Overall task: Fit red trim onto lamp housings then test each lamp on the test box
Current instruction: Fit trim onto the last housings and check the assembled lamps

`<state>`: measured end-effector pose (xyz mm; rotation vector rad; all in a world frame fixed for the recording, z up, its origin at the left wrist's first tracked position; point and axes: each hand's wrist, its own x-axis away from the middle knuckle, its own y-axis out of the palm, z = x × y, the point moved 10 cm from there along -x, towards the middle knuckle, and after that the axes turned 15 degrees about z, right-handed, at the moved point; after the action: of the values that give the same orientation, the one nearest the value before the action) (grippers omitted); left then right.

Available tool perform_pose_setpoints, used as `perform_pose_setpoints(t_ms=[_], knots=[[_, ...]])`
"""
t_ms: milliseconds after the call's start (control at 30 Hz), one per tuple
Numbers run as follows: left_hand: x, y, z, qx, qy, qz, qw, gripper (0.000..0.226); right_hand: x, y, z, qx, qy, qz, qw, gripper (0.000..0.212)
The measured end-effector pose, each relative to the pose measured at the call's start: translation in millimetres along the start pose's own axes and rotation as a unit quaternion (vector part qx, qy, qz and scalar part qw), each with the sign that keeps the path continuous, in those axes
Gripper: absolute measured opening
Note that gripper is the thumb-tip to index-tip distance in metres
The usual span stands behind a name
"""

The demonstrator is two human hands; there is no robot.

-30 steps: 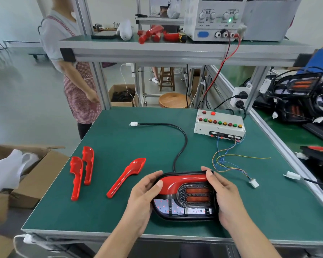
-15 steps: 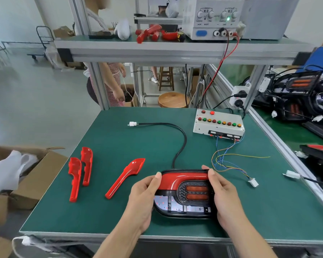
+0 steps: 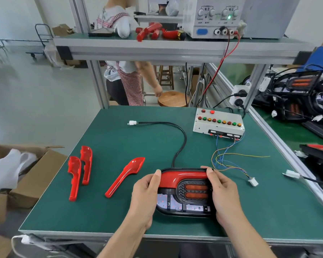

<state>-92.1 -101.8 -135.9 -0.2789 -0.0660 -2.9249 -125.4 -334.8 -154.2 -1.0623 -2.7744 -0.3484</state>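
A black lamp housing [image 3: 185,203] lies near the front of the green table [image 3: 119,138], with a red trim [image 3: 181,176] across its top. My left hand [image 3: 145,196] grips its left side, thumb pressing the trim's left end. My right hand [image 3: 221,194] grips the right side, thumb on the trim's right end. The lamp's black cable [image 3: 183,138] runs back to a loose white plug [image 3: 132,123]. Three loose red trims [image 3: 124,176] [image 3: 74,177] [image 3: 86,164] lie to the left. The white test box [image 3: 218,123] sits at the back right, its wires ending in a white connector [image 3: 253,181].
A power supply [image 3: 213,15] and red parts [image 3: 151,31] stand on the upper shelf. More lamps [image 3: 302,94] crowd the bench at right. An open cardboard box [image 3: 26,174] sits at left. A person in a checked apron [image 3: 127,84] stands behind the table near a wooden stool [image 3: 172,98].
My hands and the lamp have stayed in place, thumbs still on the trim. The person in the apron has walked from the left to behind the table.
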Motion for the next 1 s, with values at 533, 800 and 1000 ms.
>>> perform_pose_setpoints(t_ms=[533, 800, 1000], knots=[[0.4, 10.6, -15.8, 0.109, -0.123, -0.077, 0.983, 0.05, -2.7, -4.8, 3.7, -0.028, 0.036, 0.022, 0.999, 0.022], [1.6, 13.3, -28.0, 0.134, -0.17, -0.102, 0.971, 0.049, 0.9, -2.8, 0.9, -0.027, 0.033, 0.038, 0.998, 0.023], [1.2, 12.2, -28.0, 0.129, -0.157, -0.103, 0.974, 0.039, 4.2, -1.6, -5.7, 0.065, -0.012, 0.026, 0.997, 0.029]])
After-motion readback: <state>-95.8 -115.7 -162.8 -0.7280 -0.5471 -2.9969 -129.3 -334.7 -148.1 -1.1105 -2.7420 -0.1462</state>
